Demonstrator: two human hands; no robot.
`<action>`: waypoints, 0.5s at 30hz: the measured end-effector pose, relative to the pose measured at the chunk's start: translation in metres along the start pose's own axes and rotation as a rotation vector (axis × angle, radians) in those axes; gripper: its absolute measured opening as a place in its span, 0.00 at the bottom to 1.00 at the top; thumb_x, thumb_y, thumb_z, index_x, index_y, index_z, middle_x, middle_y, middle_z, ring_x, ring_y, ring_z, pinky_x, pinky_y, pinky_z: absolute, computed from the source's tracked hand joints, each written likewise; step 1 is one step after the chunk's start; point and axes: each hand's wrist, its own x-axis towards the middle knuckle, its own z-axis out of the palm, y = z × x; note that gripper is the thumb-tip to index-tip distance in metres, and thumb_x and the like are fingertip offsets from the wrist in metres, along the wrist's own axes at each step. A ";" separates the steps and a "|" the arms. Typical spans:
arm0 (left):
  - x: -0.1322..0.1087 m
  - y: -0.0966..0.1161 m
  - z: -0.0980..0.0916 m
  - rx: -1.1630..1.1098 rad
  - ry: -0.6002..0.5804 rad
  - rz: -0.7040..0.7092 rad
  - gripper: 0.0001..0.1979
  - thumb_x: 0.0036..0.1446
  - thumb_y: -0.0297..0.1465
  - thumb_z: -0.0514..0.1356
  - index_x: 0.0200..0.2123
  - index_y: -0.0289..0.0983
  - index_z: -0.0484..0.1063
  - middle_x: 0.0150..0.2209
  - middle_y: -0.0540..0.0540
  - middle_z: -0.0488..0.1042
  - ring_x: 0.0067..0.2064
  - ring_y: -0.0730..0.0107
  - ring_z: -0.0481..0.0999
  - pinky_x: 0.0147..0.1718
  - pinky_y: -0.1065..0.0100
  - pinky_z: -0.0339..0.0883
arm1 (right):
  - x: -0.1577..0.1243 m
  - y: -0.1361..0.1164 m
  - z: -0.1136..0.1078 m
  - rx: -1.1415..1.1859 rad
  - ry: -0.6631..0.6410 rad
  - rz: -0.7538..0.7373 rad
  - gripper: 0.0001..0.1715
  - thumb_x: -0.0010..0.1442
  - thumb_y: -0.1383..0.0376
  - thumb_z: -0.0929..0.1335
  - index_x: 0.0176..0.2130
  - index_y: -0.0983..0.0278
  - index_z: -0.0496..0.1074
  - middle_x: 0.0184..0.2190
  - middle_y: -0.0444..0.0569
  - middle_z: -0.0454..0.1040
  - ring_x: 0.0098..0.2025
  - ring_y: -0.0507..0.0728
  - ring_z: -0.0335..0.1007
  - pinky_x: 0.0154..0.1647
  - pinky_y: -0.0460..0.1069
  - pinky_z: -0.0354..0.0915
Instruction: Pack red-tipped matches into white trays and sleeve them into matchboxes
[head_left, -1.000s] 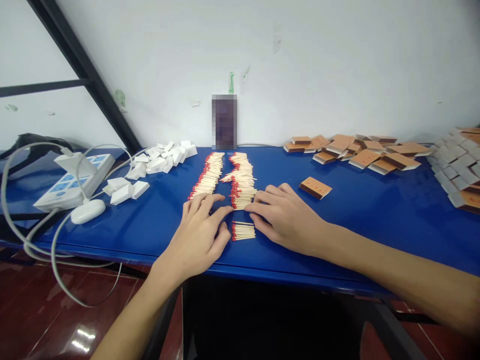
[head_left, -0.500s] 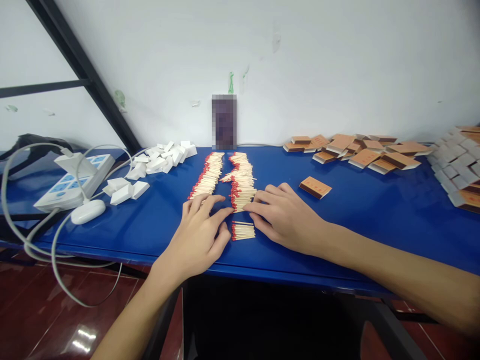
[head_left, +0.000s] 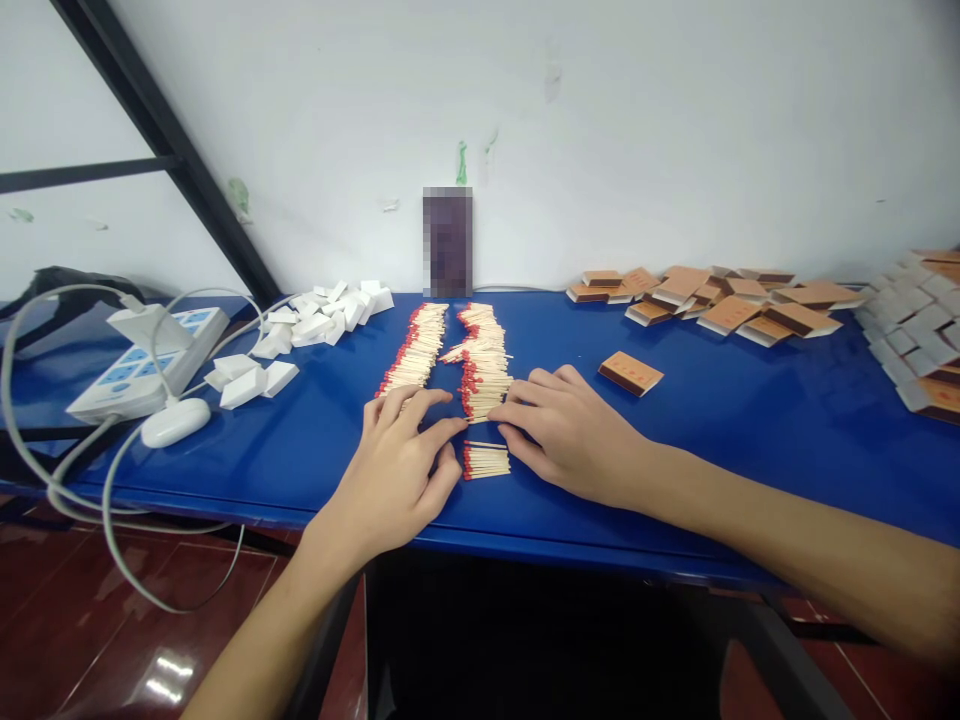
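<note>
Bare left hand (head_left: pixel 401 465), bare right hand (head_left: pixel 574 435), slender bare forearms (head_left: pixel 757 515)

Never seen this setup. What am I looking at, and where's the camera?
No machine here: a person's left hand and right hand, both bare. All pictures come from one head-worn camera looking forward and down. On the blue table lie a left match row and a right match row, heads red, with a small match group nearer the person. White pieces and a power strip are at left, orange matchbox sleeves at right. Both hands' fingertips are at the right match row's near end; whether they grip anything is too small to tell.
</note>
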 end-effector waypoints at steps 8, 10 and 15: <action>0.000 0.000 -0.001 -0.007 -0.018 0.005 0.18 0.66 0.29 0.49 0.53 0.40 0.74 0.56 0.41 0.69 0.58 0.50 0.63 0.52 0.48 0.58 | 0.001 -0.002 -0.001 0.042 -0.023 0.014 0.13 0.67 0.70 0.62 0.41 0.65 0.76 0.36 0.51 0.74 0.37 0.58 0.60 0.38 0.53 0.46; 0.000 0.000 0.000 -0.001 -0.022 0.007 0.18 0.66 0.29 0.49 0.54 0.40 0.73 0.57 0.40 0.69 0.58 0.50 0.62 0.52 0.48 0.58 | 0.001 -0.002 -0.001 0.043 -0.022 0.009 0.13 0.67 0.70 0.62 0.40 0.65 0.76 0.36 0.51 0.73 0.37 0.57 0.59 0.38 0.53 0.46; 0.000 -0.001 0.000 0.005 -0.034 0.017 0.18 0.66 0.28 0.49 0.52 0.39 0.75 0.57 0.40 0.69 0.59 0.49 0.62 0.53 0.48 0.58 | 0.000 -0.001 -0.002 0.062 -0.009 -0.020 0.13 0.67 0.70 0.62 0.38 0.65 0.76 0.35 0.51 0.73 0.37 0.58 0.59 0.38 0.53 0.46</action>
